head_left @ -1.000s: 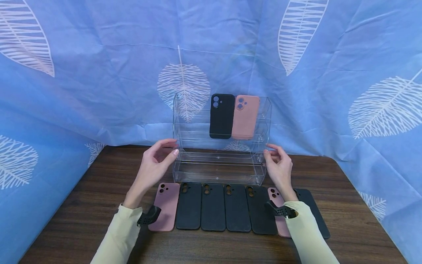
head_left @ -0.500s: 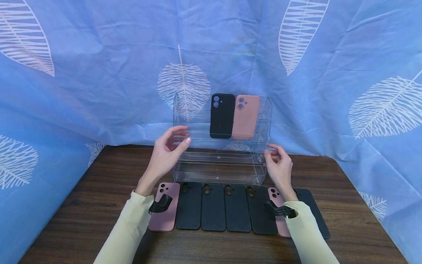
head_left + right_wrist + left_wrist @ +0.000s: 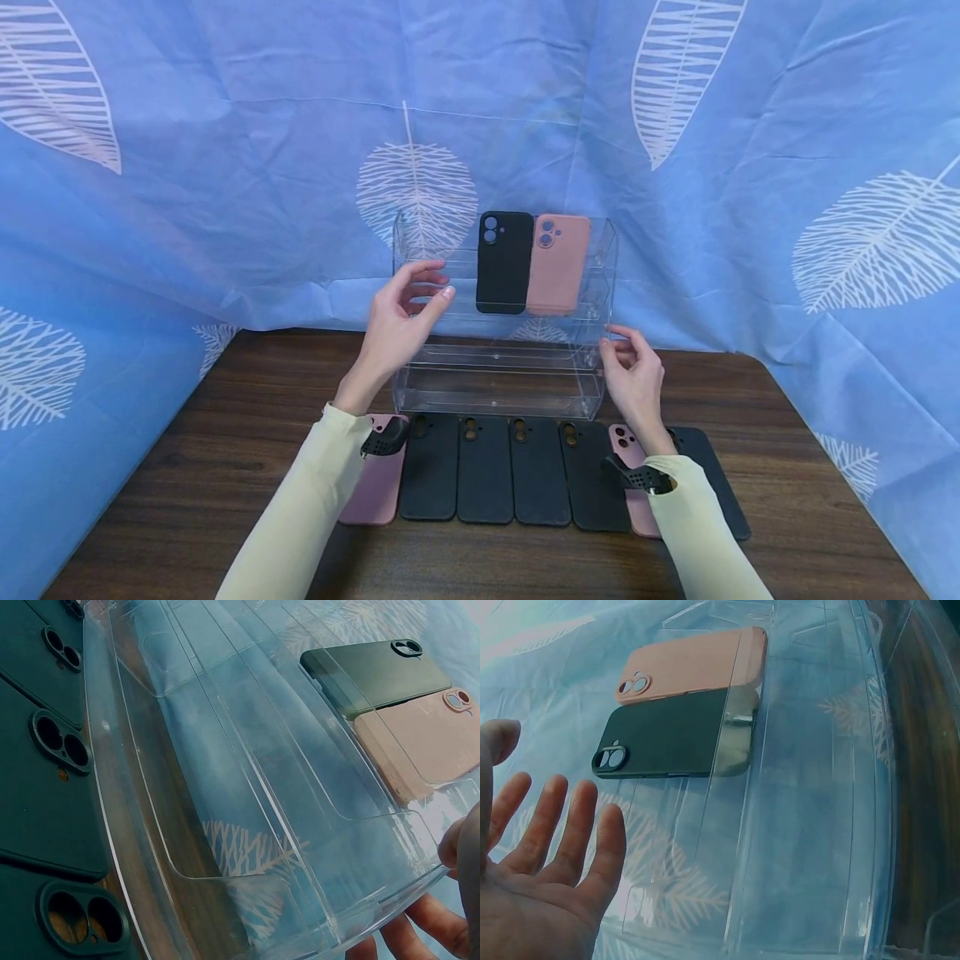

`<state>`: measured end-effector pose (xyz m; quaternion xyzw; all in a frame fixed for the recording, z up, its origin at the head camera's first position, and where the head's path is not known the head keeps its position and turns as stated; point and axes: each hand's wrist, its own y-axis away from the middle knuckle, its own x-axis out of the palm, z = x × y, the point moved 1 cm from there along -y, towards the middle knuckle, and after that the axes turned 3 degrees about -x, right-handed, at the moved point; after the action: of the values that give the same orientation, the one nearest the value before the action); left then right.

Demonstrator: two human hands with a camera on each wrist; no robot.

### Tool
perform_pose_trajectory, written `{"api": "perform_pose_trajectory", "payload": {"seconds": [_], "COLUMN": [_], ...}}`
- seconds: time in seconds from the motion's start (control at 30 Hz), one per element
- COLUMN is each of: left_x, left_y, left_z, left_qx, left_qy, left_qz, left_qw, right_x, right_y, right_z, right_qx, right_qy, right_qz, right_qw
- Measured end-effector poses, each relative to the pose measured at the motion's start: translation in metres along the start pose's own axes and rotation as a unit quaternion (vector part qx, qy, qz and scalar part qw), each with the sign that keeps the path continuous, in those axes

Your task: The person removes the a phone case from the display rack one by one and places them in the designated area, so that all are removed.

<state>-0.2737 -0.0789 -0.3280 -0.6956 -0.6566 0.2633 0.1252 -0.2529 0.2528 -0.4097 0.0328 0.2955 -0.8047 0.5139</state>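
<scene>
A clear tiered display rack (image 3: 495,358) stands upright on the table. On its top tier a black phone case (image 3: 504,262) leans beside a pink phone case (image 3: 558,265). My left hand (image 3: 405,315) hovers in front of the rack's left part, fingers spread and empty. In the left wrist view its fingertips (image 3: 581,799) point toward the black case, with a gap between them. At the rack's right side edge my right hand (image 3: 634,377) pinches the clear panel, thumb on one side and fingers (image 3: 435,922) on the other.
Several more phone cases lie flat in a row before the rack, black ones (image 3: 486,471) in the middle and a pink one (image 3: 382,483) at the left end. My forearms pass over the row's ends. Blue leaf-patterned cloth (image 3: 300,125) hangs behind the dark wooden table (image 3: 187,467).
My left hand has left the rack's left edge and moved up and to the right, nearer the black case. The right hand keeps its place on the rack.
</scene>
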Motion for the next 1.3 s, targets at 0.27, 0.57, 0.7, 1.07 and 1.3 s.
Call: {"api": "perform_pose_trajectory", "payload": {"seconds": [0.27, 0.57, 0.7, 1.07, 1.3], "left_x": [0.009, 0.02, 0.024, 0.031, 0.037], "left_y": [-0.018, -0.036, -0.043, -0.058, -0.068], "left_z": [0.001, 0.003, 0.004, 0.004, 0.004], "left_qx": [-0.006, -0.026, -0.036, -0.081, -0.089], "left_qy": [-0.002, -0.015, -0.018, -0.056, -0.052], "left_qz": [-0.011, -0.022, -0.017, -0.023, -0.014], "left_qw": [0.9999, 0.9993, 0.999, 0.9949, 0.9946], "right_x": [0.0, 0.001, 0.001, 0.0, 0.001], "right_y": [0.0, -0.001, 0.0, 0.001, 0.002], "right_z": [-0.001, -0.002, -0.001, -0.002, -0.001], "right_qx": [-0.007, -0.008, -0.007, -0.015, -0.012], "right_qy": [0.005, 0.003, 0.01, 0.013, 0.012], "right_qz": [-0.003, -0.001, 0.0, -0.003, -0.004], "right_qw": [1.0, 1.0, 0.9999, 0.9998, 0.9998]}}
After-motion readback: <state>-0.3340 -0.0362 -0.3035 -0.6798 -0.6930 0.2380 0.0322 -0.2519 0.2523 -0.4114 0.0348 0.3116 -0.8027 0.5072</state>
